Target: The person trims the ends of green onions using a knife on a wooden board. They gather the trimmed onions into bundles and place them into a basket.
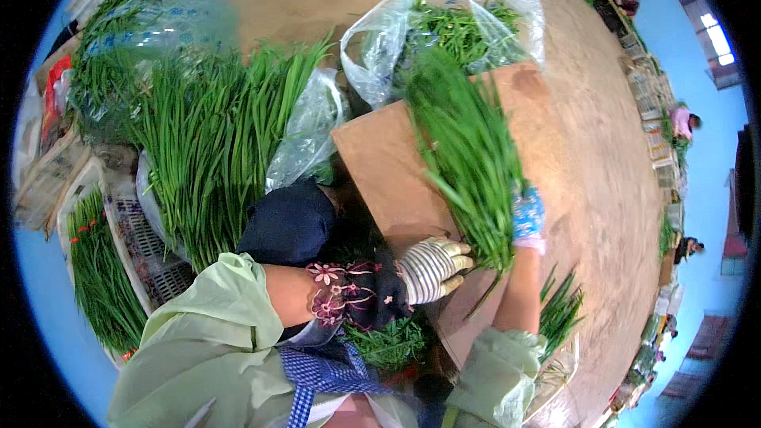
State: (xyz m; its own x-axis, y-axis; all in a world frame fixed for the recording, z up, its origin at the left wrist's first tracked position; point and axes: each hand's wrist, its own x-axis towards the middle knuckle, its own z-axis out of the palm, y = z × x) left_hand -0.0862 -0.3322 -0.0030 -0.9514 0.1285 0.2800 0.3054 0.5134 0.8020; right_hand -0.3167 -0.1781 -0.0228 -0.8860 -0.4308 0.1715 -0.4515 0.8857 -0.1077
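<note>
A bundle of long green garlic chives (467, 148), partly blurred, lies slantwise over a brown board (389, 172). My right hand (528, 214), in a blue patterned glove, grips the bundle along its right side near the lower end. Beside the cut ends is my left hand (437, 268), in a grey-and-white striped glove with cream fingertips. Its fingers are bent towards the stems, and whether they pinch any cannot be told. A few loose stems (484, 296) trail below the bundle onto the board.
A large upright stack of chives (208, 148) stands left of my knee. Further left, a pale crate (95, 169) holds tied bundles (101, 267). Clear plastic bags (380, 41) with greens stand beyond the board. Trimmings (389, 342) lie below my left wrist. More chives (559, 312) sit at right.
</note>
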